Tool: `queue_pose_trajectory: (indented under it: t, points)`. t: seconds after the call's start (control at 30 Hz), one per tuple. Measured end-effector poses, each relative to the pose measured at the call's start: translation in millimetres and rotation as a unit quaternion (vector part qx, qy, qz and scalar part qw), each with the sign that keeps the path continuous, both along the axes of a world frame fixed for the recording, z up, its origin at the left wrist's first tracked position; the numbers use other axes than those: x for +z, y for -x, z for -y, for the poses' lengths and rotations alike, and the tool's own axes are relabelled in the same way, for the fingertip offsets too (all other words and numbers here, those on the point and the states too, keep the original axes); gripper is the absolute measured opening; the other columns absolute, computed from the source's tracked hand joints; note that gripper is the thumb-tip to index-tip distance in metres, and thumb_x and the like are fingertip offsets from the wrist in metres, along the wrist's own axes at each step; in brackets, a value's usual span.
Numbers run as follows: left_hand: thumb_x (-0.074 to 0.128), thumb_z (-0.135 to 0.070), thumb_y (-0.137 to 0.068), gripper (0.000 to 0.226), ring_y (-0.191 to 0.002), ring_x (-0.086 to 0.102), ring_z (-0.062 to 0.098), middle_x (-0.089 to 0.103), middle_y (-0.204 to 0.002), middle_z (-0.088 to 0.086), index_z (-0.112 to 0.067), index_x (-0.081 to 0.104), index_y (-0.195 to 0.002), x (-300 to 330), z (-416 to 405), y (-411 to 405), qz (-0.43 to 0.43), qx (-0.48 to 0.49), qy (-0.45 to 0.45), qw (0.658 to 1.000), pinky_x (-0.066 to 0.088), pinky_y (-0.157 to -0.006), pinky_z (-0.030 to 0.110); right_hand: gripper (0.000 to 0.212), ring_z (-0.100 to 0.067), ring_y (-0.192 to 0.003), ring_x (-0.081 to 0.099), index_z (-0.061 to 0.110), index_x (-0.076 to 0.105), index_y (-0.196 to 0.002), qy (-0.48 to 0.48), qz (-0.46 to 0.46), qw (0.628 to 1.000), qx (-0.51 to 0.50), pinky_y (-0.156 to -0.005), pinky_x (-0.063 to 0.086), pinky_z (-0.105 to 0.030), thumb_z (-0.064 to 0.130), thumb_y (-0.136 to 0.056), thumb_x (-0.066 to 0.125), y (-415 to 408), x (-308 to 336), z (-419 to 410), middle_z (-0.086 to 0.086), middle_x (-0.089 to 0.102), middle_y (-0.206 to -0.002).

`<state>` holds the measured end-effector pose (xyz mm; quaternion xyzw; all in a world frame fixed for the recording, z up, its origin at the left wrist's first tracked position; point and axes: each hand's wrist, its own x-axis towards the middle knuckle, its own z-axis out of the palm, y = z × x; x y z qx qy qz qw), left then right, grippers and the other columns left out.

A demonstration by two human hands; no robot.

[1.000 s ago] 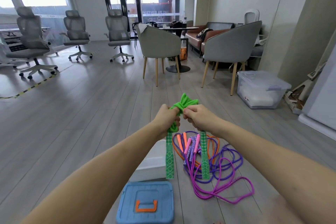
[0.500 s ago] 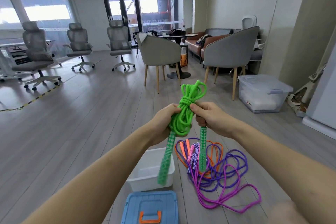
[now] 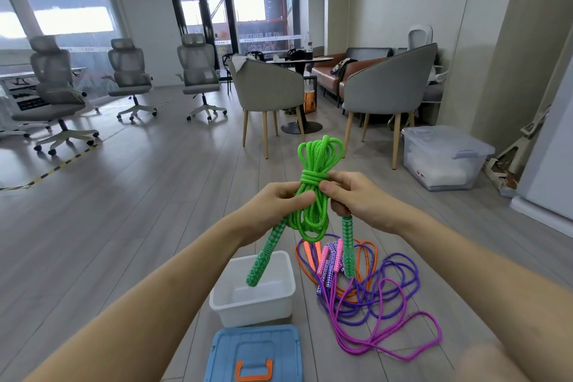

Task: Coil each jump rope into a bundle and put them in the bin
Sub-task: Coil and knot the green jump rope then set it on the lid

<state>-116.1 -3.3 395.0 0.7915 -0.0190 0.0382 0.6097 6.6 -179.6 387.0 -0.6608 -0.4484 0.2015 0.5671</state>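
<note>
Head view, looking forward and down over both forearms.

Green rope (image 3: 313,183): coiled into a bundle, held up in the air between the two hands. Several turns of cord wrap the bundle's waist. Loops stand above the wrap; more loops hang below it.

Left hand (image 3: 276,205): fingers curled round the bundle just below the wrap, thumb across the cords. One green handle (image 3: 266,254) hangs down from under this hand, tilted to the left, its end over the bin.

Right hand (image 3: 350,192): thumb and fingers pinch the bundle at the wrap, other fingers curled round the top of the second green handle (image 3: 348,246), which hangs nearly straight down below the hand.

Bin (image 3: 252,304): white, open, on the floor below the left hand. Inside looks bare as far as it shows.

Lid (image 3: 254,353): blue with orange handle, on the floor nearer the person than the bin, just beside it.

Loose ropes, on the floor below the right hand, just right of the bin, tangled together:
- orange rope (image 3: 350,299)
- purple rope (image 3: 390,285)
- pink rope (image 3: 387,344), loop reaching farthest right and toward the person.
Their handles lie bunched side by side beneath the right green handle.

Beyond the right hand, well apart: clear box (image 3: 443,161) with lid, on the floor by the wall. Beyond the hands: grey chairs (image 3: 269,87).
</note>
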Motion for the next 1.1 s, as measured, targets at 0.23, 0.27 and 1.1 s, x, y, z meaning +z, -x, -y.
queue_pose_trajectory:
  t: [0.23, 0.27, 1.1]
  points:
    - [0.067, -0.012, -0.097, 0.018, -0.079, 0.051, 0.021, 0.074, -0.097, 0.011, -0.012, 0.075, -0.114, -8, -4, -6, -0.015, 0.022, -0.097, 0.995, 0.041, -0.068, 0.031, 0.015, -0.007, -0.052, 0.038, 0.013, 0.064, -0.114, 0.043, 0.007, 0.999, -0.018, -0.053, 0.033, -0.024, 0.016, -0.108, 0.051, 4, 1, -2, 0.015, 0.05, -0.057]
    - [0.068, -0.012, -0.097, 0.018, -0.078, 0.05, 0.021, 0.074, -0.097, 0.014, -0.012, 0.075, -0.113, -9, -3, -7, -0.017, 0.026, -0.101, 0.994, 0.04, -0.067, 0.03, 0.015, -0.007, -0.051, 0.038, 0.013, 0.064, -0.114, 0.047, 0.007, 0.999, -0.019, -0.052, 0.033, -0.024, 0.016, -0.108, 0.051, 5, 1, -2, 0.015, 0.05, -0.056]
    - [0.064, 0.0, -0.092, 0.027, -0.069, 0.052, 0.015, 0.069, -0.082, 0.005, -0.011, 0.073, -0.115, -6, -2, -13, -0.035, 0.038, -0.044, 0.998, 0.039, -0.054, 0.023, 0.036, -0.009, -0.055, 0.041, 0.023, 0.059, -0.115, 0.14, 0.006, 0.989, -0.035, -0.049, 0.034, -0.026, 0.011, -0.084, 0.073, 4, 7, -9, -0.007, 0.055, -0.08]
